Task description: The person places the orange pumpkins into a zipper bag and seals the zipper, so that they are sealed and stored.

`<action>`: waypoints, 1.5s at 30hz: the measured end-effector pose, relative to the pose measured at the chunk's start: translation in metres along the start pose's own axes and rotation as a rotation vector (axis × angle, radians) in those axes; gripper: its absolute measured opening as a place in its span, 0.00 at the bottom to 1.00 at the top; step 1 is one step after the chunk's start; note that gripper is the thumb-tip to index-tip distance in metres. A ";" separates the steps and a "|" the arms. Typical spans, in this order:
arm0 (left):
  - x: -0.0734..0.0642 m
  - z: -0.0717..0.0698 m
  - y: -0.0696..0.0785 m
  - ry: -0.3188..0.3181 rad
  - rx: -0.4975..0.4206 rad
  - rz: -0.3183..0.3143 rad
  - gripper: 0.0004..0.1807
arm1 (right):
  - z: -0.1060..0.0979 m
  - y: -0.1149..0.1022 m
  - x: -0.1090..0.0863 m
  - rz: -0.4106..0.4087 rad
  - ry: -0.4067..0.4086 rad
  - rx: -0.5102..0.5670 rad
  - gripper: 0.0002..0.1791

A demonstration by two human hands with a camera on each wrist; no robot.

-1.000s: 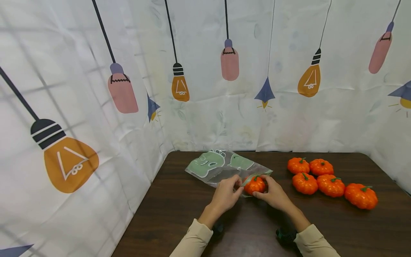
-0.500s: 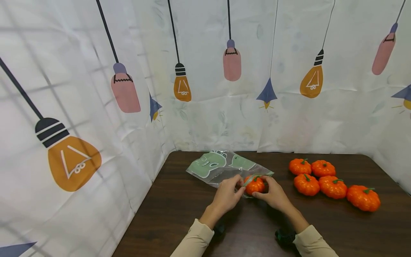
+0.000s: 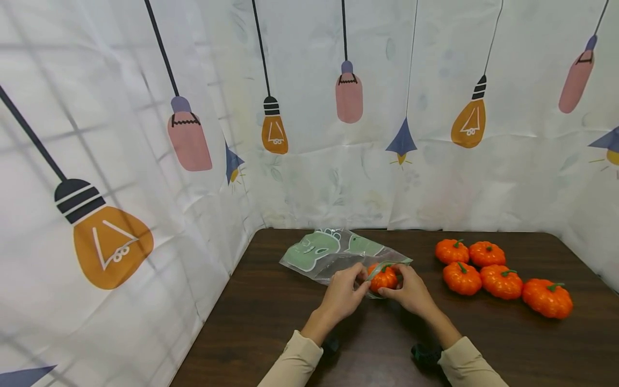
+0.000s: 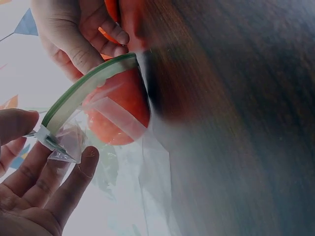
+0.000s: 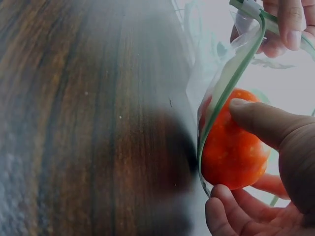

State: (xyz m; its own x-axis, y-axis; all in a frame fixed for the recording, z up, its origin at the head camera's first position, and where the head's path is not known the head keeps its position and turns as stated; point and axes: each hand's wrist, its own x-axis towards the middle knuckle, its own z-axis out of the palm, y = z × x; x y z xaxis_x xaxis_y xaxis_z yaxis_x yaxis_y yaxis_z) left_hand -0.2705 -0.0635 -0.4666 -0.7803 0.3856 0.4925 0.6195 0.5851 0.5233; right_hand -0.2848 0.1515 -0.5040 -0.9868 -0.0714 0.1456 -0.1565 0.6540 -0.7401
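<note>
A clear zip bag (image 3: 358, 260) with green printed shapes lies on the dark table. Its green-edged mouth faces the person. My left hand (image 3: 342, 293) pinches the rim by the white zip slider (image 4: 45, 136). At the mouth, my right hand (image 3: 412, 293) grips a small orange toy pumpkin (image 3: 384, 279), its thumb on the near side and its fingers curled beneath and beyond. In the right wrist view the green zip edge (image 5: 229, 91) crosses beside the pumpkin (image 5: 234, 152), which is partly behind the film. The left wrist view has the pumpkin (image 4: 120, 105) seen through the plastic.
Several more orange pumpkins (image 3: 503, 281) stand grouped on the right part of the dark wood table (image 3: 261, 301). A white curtain (image 3: 309, 177) printed with lamps hangs behind the table and along the left side.
Both hands keep their hold at the bag's mouth. The pumpkin and right fingers have shifted very slightly left; the whole head view has also shifted a little.
</note>
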 end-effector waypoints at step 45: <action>0.001 0.000 -0.007 -0.049 -0.015 -0.009 0.09 | -0.037 0.012 -0.010 -0.051 -0.006 0.079 0.23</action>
State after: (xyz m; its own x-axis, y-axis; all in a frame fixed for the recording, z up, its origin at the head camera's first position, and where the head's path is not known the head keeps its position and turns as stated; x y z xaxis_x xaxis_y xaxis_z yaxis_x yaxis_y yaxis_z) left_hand -0.2753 -0.0674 -0.4697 -0.7887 0.4151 0.4535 0.6135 0.5778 0.5383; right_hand -0.2749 0.1881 -0.4898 -0.9776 -0.1076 0.1807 -0.2091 0.5879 -0.7814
